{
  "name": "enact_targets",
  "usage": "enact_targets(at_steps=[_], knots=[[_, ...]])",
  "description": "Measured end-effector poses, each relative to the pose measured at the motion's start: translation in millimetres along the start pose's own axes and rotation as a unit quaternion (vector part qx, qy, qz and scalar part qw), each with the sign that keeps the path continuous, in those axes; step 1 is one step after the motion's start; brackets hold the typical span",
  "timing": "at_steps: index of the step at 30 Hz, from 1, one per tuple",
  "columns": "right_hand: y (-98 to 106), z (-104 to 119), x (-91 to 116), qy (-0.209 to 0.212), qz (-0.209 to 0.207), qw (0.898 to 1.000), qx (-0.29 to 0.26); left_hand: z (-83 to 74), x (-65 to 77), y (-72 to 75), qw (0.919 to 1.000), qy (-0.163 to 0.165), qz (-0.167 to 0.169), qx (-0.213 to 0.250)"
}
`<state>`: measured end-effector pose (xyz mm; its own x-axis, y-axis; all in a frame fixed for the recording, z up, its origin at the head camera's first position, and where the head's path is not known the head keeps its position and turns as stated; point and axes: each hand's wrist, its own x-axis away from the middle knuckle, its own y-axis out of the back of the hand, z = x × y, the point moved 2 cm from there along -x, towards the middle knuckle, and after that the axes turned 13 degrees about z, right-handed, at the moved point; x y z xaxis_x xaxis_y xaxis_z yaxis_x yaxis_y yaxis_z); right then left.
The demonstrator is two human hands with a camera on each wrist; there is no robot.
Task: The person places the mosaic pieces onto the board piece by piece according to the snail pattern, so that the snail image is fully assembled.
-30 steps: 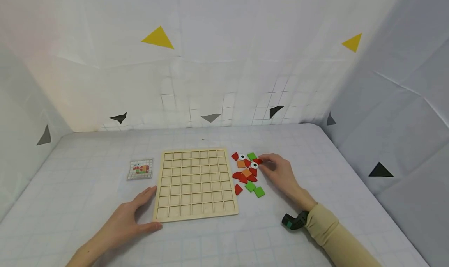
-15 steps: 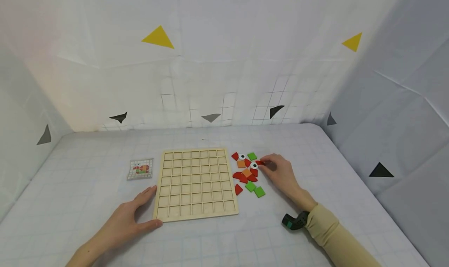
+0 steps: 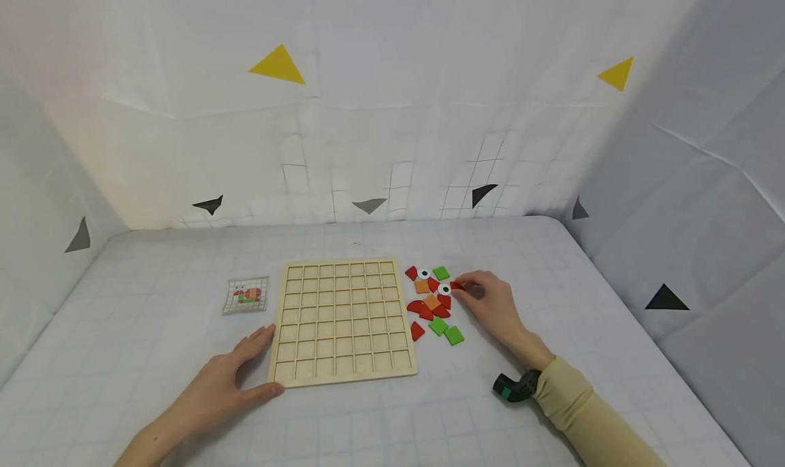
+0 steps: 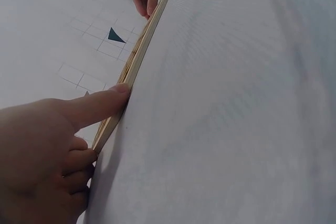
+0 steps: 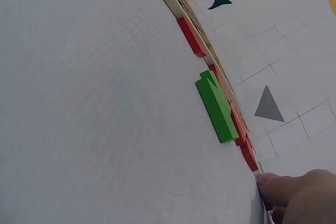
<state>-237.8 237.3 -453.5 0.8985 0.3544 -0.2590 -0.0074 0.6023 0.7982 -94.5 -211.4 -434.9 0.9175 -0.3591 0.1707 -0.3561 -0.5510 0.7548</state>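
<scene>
My left hand (image 3: 214,388) lies at the near left corner of a square wooden grid board (image 3: 343,322), fingertips on its left edge and thumb (image 4: 107,106) on the front edge. To the right of the board, my right hand (image 3: 493,307) pinches a small red tile (image 3: 456,285) between thumb and fingertips, partly hidden by them. Right beside it lies a round eye tile (image 3: 444,289). Around these are several red tiles (image 3: 417,331), orange square tiles (image 3: 422,287) and green square tiles (image 3: 454,335), some overlapping; the green ones (image 5: 216,108) look thick in the right wrist view.
A small picture card (image 3: 245,296) with a coloured figure on a grid lies left of the board. A black wrist device (image 3: 516,386) sits at the right sleeve (image 3: 589,412). A white backdrop (image 3: 392,112) with triangles rises behind the white-covered table (image 3: 374,426).
The right hand has drawn the red tile slightly toward itself, away from the green tile behind. The left hand and the board stay in place.
</scene>
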Motion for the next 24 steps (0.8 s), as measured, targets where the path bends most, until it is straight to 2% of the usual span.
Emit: enact_targets(at_steps=[8, 15, 24], knots=[[0.1, -1.9, 0.2, 0.000, -0.006, 1.000, 0.001, 1.7, -1.7, 0.2, 1.0000, 0.004, 0.004, 0.000], [3.4, -0.1, 0.8, -0.029, -0.001, 1.000, -0.012, 2.2, -3.6, -0.8, 1.0000, 0.004, 0.005, 0.006], [3.4, 17.8, -0.8, -0.026, 0.014, 0.998, -0.050, 2.2, -1.3, -0.4, 1.0000, 0.008, 0.002, 0.006]])
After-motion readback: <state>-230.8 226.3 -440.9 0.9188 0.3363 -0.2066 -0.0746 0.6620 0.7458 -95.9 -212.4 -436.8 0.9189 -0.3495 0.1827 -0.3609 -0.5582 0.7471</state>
